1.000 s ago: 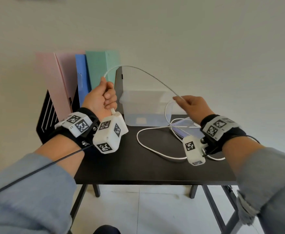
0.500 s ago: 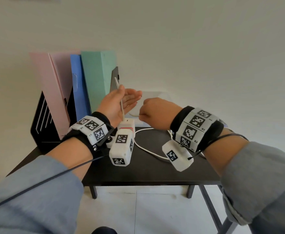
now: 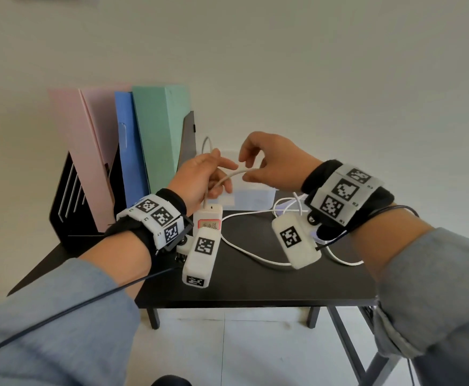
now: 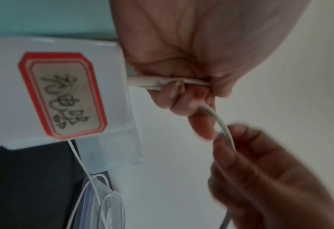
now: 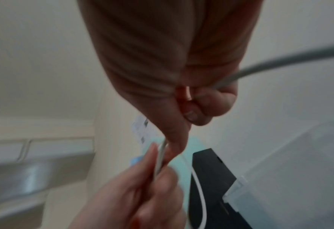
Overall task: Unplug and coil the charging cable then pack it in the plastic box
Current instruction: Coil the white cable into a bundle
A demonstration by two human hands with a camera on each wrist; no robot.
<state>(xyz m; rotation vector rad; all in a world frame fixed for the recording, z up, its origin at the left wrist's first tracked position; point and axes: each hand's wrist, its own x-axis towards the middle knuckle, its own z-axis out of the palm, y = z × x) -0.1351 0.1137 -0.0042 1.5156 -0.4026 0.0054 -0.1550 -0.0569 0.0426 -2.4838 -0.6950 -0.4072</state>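
- Standing far out past the left hand (image 3: pixel 199 176) are pink, blue and green folders (image 3: pixel 155 135) in a black rack (image 3: pixel 69 207); they are not being used.
- The left hand is curling its fingers round the white charging cable (image 3: pixel 233 174), close to its plug end. I think it is holding tight so the loops have a place to gather.
- A white charger block (image 3: pixel 207 218) with a red-edged label is hanging just under the left hand, with the cable's plug sitting at its top. I cannot tell if the plug is pulled out yet.
- Between the two hands a short bit of cable is arching over.
- The right hand (image 3: pixel 272 162) is pinching that bit between thumb and finger, with the other fingers spread. I think it is bending the cable round to make a loop.
- The clear plastic box (image 3: pixel 252 199) is sitting on the black table (image 3: pixel 255 285) just behind and under both hands. I am not seeing any cable in it, though the hands hide part of it.
- Under the right hand the rest of the cable is lying loose on the table, so coiling looks barely begun.
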